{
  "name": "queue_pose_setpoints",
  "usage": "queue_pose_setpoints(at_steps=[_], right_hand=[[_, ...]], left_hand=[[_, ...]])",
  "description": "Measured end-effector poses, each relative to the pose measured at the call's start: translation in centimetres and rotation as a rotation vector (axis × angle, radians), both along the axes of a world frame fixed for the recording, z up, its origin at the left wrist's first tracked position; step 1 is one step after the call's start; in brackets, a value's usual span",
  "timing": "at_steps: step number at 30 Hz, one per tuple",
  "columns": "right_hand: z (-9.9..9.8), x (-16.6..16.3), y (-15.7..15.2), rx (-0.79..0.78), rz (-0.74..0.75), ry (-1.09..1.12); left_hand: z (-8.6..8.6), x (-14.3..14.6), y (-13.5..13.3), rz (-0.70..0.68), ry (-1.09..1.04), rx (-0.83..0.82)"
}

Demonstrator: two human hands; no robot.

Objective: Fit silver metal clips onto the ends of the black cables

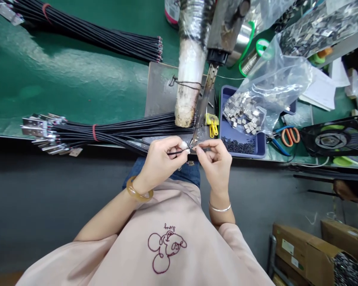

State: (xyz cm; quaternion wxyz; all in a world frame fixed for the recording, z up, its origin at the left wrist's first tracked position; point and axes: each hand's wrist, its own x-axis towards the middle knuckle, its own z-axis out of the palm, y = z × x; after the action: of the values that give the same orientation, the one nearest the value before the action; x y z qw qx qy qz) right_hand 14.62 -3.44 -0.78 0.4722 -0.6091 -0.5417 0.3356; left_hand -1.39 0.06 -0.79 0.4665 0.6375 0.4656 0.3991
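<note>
My left hand (164, 157) is closed around a thin black cable (176, 152), with white wrapping on a fingertip. The cable's end points right, at the tip of a soldering iron (207, 87) that slants down from above. My right hand (216, 161) is pinched at that same end; what lies between its fingertips is too small to make out. Just behind my left hand lies a bundle of black cables (119, 130), tied with a red band and fitted with metal connectors at its left end.
A white tube (191, 71) hangs beside the iron. On the right are a blue tray (261, 147) with small black pieces, a clear bag of metal parts (246, 115), pliers (282, 137), solder spools (253, 59) and a black fan (334, 139). Another cable bundle (92, 33) lies far left.
</note>
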Motion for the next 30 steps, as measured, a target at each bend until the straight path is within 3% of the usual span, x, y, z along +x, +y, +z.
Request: queue_pose_setpoints(at_steps=[9,13,16,21,26,30], right_hand=[[0.2,0.1,-0.1,0.001,0.015,-0.028],[0.5,0.1,-0.3,0.044,0.064,-0.151],[0.8,0.2,-0.4,0.086,0.100,-0.233],[1.1,0.3,-0.6,0.093,0.058,-0.179],[1.1,0.4,-0.9,0.081,0.011,-0.189],[1.1,0.8,-0.5,0.015,0.001,-0.201]], left_hand=[[0.0,0.0,0.0,-0.020,0.010,0.048],[-0.1,-0.2,0.0,-0.038,0.007,0.071],[0.0,-0.6,0.1,-0.080,-0.006,0.126],[0.3,-1.2,0.2,-0.172,-0.014,0.197],[0.2,-1.1,0.0,-0.109,0.002,0.150],[0.4,-1.4,0.1,-0.171,-0.024,0.119]])
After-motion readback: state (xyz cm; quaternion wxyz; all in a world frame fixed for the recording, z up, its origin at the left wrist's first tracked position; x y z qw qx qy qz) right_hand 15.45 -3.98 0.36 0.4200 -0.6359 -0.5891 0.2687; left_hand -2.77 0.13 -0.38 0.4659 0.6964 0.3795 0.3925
